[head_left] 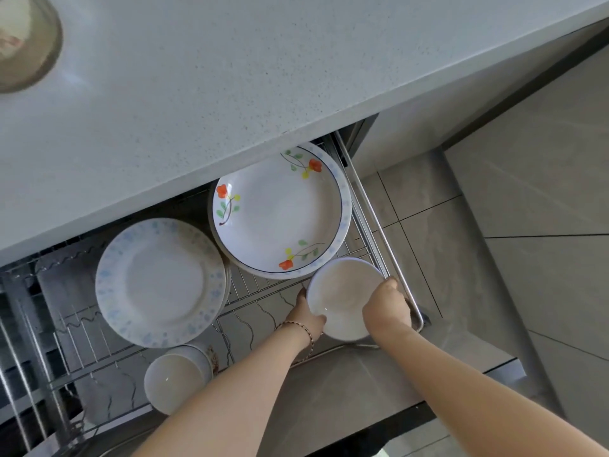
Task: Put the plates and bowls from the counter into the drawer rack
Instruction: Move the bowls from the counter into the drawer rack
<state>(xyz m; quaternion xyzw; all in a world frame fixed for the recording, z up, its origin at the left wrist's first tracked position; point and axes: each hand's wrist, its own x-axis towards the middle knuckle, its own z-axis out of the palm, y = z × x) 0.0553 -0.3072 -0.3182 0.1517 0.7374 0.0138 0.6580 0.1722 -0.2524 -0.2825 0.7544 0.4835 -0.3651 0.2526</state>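
Counter edge is hiding the flowered plate (pixel 280 209)'s top rim; round thing (pixel 23 41) top left is blurring, getting cut off by frame edge; can't ID it.

The counter (pixel 230 77) overhangs the back of the drawer rack (pixel 263 291), shutting off any reach from above there. The flowered plate (pixel 280 209) and blue-speckled plate (pixel 159 282) fill the middle, and a bowl (pixel 174 382) blocks the near left. Bare wire between the plates and along the near edge stays passable.
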